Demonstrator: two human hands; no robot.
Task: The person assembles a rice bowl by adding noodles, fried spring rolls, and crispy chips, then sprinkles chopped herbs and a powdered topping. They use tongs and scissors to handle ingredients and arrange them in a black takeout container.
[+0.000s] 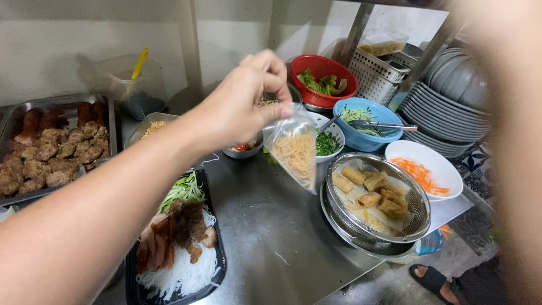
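Contents of the small clear plastic bag (294,151) are observed to be pale orange shredded strands, packed into its lower part; the film above them is glossy and creased. The bag is pinched at its top edge between thumb and fingertips of the left hand (244,104), which are pressed together on the plastic. The bag is suspended in the air above the stainless steel counter (265,226), just left of the metal mesh strainer of fried rolls (377,197) and in front of the white bowl of chopped green herbs (327,141). Its long axis is near vertical, slightly tilted, with the closed bottom pointed down and a little to the right. The right hand is seen only as a blurred mass at the right edge; its grip cannot be told.
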